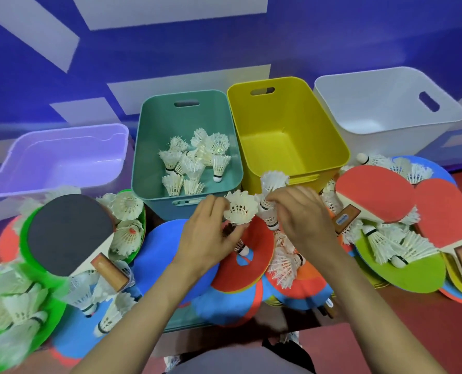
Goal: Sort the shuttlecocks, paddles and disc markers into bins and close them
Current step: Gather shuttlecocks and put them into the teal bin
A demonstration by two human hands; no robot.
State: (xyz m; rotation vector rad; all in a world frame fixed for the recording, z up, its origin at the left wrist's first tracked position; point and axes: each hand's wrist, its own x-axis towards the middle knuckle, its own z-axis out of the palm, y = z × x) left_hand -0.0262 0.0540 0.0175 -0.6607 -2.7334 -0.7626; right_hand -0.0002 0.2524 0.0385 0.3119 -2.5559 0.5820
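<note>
Nearest me, in front of the teal bin (137, 157): a mixed pile of overlapping disc markers (257, 255) with loose shuttlecocks (283, 265) on top. Black paddle (68, 233) front-left of the teal bin, red paddles (372, 195) off to its right.

Handling: shuttlecocks should be near weightless, with brittle feather skirts that crush easily, so I don't squeeze the skirt. Best hold is probably the cork end or the stiff band just above it, and a light pinch is enough. Feathers snag on each other, so a bunch may drag extras along.

Left hand (211, 233): just in front of the teal bin's near wall. Fingers curled, thumb and fingertips pinching one shuttlecock (240, 209) low on its skirt, open end facing me. There's something dark under the palm, can't tell what.

Right hand (300, 220): at the teal bin's front-right corner. Fingers curled around a small bunch (271, 184), at least two. One skirt pokes up past the fingers, one cork sticks out below. Exact count is hidden.

Teal bin floor holds sorted shuttlecocks (192, 163), so I'd guess both handfuls go there, a short lift over the near wall.

Beyond: yellow bin (292, 109) against the teal bin's right side, white bin (372, 103) further right, purple tub (62, 157) to its left. All open-topped.
</note>
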